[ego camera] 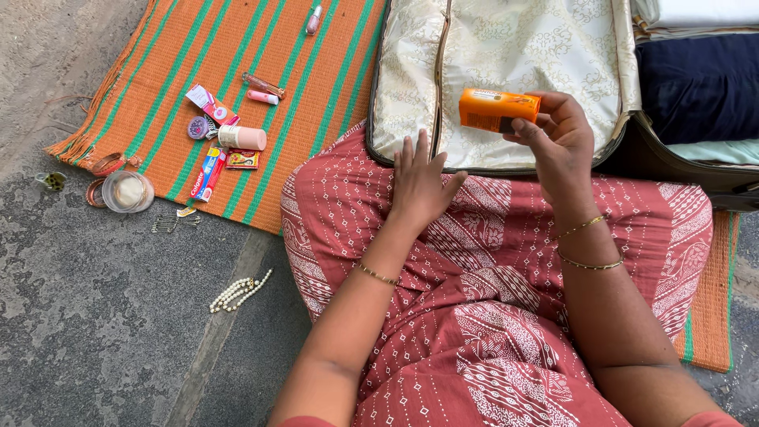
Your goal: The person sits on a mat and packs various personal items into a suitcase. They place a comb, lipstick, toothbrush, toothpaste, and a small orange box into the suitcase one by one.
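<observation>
**Desk:** Nearest the lens, what do you have?

**Operator:** Red patterned cloth (506, 316) over the lap fills my six o'clock. Both forearms rise from it toward twelve. My left hand (419, 186) lies flat on the cloth, fingers spread, its grip released and holding nothing, fingertips just short of the suitcase lid (545, 47).

**Desk:** And the right?

**Operator:** My right hand (561, 138), at about one o'clock, has its grip closed around one end of an orange box (494, 109), held level above the lid's pale patterned lining. Thin bangles circle both wrists.

**Desk:** Surroundings?

**Operator:** At ten o'clock, an orange-and-green striped mat (261, 47) carries small toiletries: a toothpaste tube (207, 172), a pink-capped jar (242, 137), a lip balm (262, 96). Beside the mat's edge at nine sits a clear round container (126, 191). A white bead string (239, 291) lies on the stone floor at eight. Folded dark clothing (700, 83) fills the case at two.
</observation>
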